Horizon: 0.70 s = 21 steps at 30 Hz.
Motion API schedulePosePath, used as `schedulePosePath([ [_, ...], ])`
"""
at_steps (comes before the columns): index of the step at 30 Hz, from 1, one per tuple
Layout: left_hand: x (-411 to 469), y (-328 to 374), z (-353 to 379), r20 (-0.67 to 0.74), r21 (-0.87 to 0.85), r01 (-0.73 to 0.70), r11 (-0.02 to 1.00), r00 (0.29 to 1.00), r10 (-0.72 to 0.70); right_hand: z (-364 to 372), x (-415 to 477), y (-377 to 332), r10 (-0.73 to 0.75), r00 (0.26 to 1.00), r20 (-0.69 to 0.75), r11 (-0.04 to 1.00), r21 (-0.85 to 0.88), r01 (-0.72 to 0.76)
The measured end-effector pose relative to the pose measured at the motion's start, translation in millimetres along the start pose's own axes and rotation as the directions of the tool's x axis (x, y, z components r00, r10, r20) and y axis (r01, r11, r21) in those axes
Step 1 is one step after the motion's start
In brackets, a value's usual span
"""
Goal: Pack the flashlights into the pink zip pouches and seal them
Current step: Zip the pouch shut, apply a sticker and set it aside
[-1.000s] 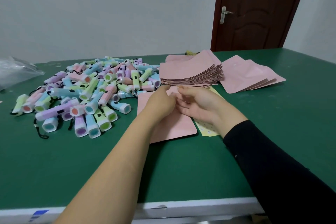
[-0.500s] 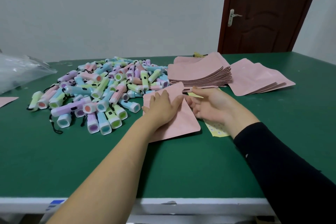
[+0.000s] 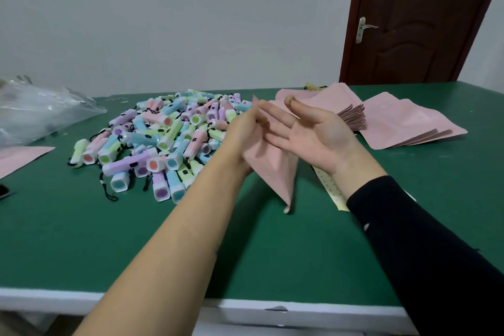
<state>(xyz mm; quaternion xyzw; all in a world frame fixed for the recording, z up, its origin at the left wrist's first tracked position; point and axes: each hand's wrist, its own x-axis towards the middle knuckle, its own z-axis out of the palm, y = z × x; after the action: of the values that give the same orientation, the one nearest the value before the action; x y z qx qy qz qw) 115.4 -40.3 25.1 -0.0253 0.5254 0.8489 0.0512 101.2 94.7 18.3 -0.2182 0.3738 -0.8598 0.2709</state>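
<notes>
Pouch (image 3: 272, 172) now off the desk (image 3: 81, 240): your left hand (image 3: 244, 131) pinches it, right hand (image 3: 313, 133) flat open. Single grip, so it may slip.

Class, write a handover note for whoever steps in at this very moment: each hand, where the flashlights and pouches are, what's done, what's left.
Left hand: grips one pink pouch, lifted off the green table.
Right hand: open, fingers straight, at that pouch's top.
Flashlights: heaped loose on the table, left of the hands.
Spare pouches: a stack behind the hands, loose pouches to its right.
Done: one pouch picked up; it looks flat, with no flashlight seen in it.
Left: open it, slip a flashlight in, seal, then repeat for the heap.
</notes>
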Motion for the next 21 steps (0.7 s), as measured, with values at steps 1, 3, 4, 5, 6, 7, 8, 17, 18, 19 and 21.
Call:
schedulePosePath([
  [1, 1.8, 4.5, -6.1, -0.063, 0.022, 0.032, 0.999, 0.998, -0.031, 0.4, 4.5, 0.3, 0.012, 1.000, -0.011, 1.000, -0.028, -0.012],
  [3, 1.9, 8.3, -20.6, -0.159, 0.071, 0.068, 0.995, 0.986, -0.056, -1.5, 10.7, 1.5, -0.006, 0.994, -0.113, 0.998, -0.066, -0.001],
  [4, 1.0, 8.2, -28.7, -0.189, 0.070, 0.065, 0.995, 0.981, -0.051, -3.6, 12.3, 1.8, -0.044, 0.978, -0.202, 0.995, -0.094, 0.025],
  [5, 0.9, 7.7, -35.2, -0.213, 0.064, 0.051, 0.997, 0.976, -0.036, -6.5, 13.4, 1.7, -0.098, 0.947, -0.307, 0.988, -0.146, 0.055],
  [6, 1.4, 6.5, -42.2, -0.233, 0.047, 0.034, 0.998, 0.972, -0.023, -10.4, 13.0, 1.6, -0.150, 0.906, -0.396, 0.975, -0.209, 0.070],
  [7, 2.2, 5.0, -47.8, -0.241, 0.009, 0.019, 1.000, 0.970, -0.016, -15.0, 12.0, 1.5, -0.176, 0.875, -0.450, 0.964, -0.259, 0.061],
  [8, 3.3, 4.7, -51.8, -0.229, -0.048, 0.010, 0.999, 0.973, -0.020, -18.7, 10.9, 1.9, -0.170, 0.865, -0.472, 0.960, -0.278, 0.036],
  [17, 11.2, -0.5, -52.2, 0.010, 0.080, 0.085, 0.993, 0.996, -0.086, -21.7, 11.7, 14.1, -0.196, 0.889, -0.413, 0.890, -0.455, -0.015],
  [18, 10.8, -2.5, -53.9, 0.022, 0.130, 0.093, 0.987, 0.995, -0.096, -21.9, 10.2, 15.0, -0.199, 0.886, -0.419, 0.855, -0.516, -0.052],
  [19, 10.6, -3.7, -56.1, 0.029, 0.152, 0.104, 0.983, 0.994, -0.109, -21.8, 8.9, 15.3, -0.208, 0.881, -0.425, 0.818, -0.570, -0.081],
  [21, 9.2, -3.0, -59.8, 0.028, 0.157, 0.131, 0.979, 0.990, -0.137, -20.0, 7.2, 12.7, -0.290, 0.856, -0.428, 0.716, -0.691, -0.103],
])
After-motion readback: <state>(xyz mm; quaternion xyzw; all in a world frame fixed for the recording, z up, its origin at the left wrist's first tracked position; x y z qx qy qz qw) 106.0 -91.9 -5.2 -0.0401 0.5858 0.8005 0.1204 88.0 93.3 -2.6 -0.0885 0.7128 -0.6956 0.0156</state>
